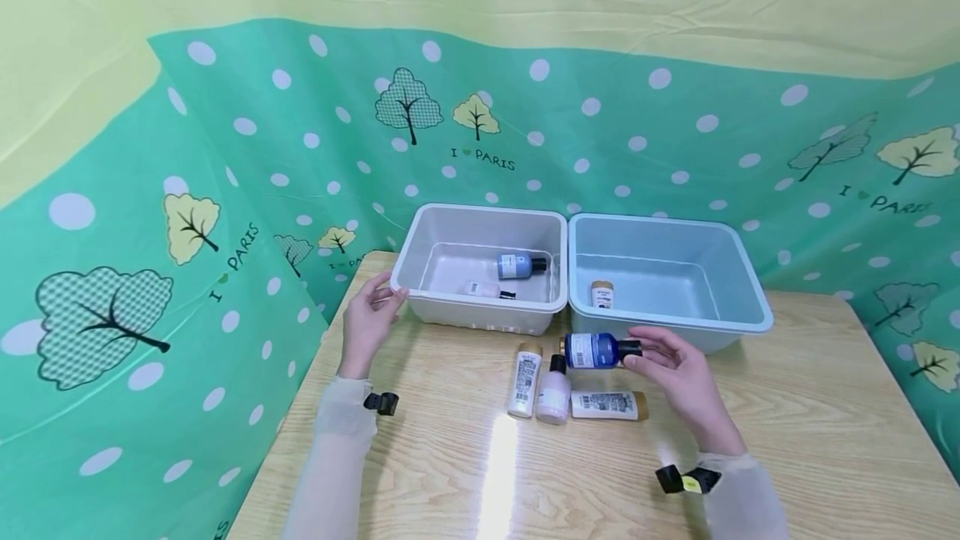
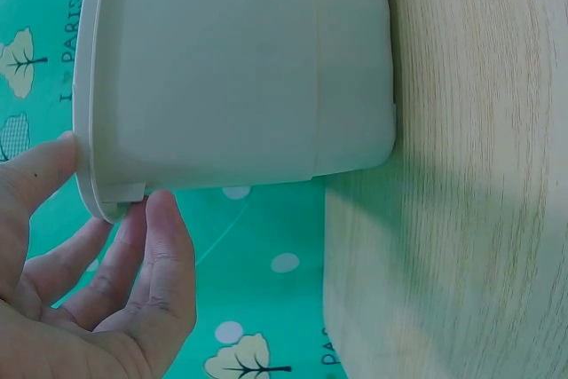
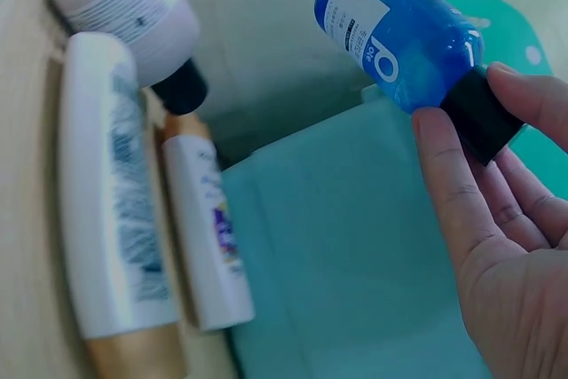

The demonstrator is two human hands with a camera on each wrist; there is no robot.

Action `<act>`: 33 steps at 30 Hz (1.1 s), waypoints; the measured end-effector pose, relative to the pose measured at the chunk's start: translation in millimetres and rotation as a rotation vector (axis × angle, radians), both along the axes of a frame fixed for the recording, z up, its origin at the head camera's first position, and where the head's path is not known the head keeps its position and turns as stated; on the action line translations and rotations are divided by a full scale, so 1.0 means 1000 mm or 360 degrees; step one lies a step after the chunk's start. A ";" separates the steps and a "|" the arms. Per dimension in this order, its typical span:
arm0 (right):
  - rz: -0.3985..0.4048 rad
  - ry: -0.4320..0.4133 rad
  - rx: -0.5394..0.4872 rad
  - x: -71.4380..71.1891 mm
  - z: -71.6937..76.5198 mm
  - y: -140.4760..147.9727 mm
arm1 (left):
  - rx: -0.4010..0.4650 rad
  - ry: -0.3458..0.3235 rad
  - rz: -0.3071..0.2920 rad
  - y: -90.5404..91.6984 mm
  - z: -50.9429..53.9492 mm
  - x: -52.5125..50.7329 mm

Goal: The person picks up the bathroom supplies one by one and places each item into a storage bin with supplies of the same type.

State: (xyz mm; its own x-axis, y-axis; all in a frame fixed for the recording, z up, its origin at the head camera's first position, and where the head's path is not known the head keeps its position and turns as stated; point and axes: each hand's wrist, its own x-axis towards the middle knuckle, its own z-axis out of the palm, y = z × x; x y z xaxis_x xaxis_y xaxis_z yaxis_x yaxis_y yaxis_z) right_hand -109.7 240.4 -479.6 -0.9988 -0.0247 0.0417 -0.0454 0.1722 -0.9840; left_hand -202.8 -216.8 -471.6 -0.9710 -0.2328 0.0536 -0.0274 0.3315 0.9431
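The person's right hand (image 1: 678,373) grasps a dark blue bottle (image 1: 592,351) by its black cap, thumb and fingers pinching it. The bottle is held sideways off the wooden table (image 1: 825,407), near the front wall of the light blue bin (image 1: 660,282), its base pointing left. The left hand (image 1: 371,319) grips the front left corner of the grey bin (image 1: 480,312), thumb against the rim and fingers tucked beneath it. Inside the grey bin lie a blue bottle with a black cap (image 1: 514,266) and a small pink bottle (image 1: 483,289); in the light blue bin is a gold-capped white bottle (image 1: 602,294). On the table a lengthwise white bottle (image 1: 525,382), a pale pink bottle (image 1: 554,397) and a crosswise white bottle (image 1: 606,405) lie close together, while the right wrist view shows a purple-labelled white bottle (image 3: 209,228) just beside the light blue bin
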 end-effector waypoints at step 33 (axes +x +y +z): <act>0.0013 0.0070 -0.0007 -0.079 0.077 -0.037 | -0.0009 0.0026 0.0008 -0.001 -0.004 -0.001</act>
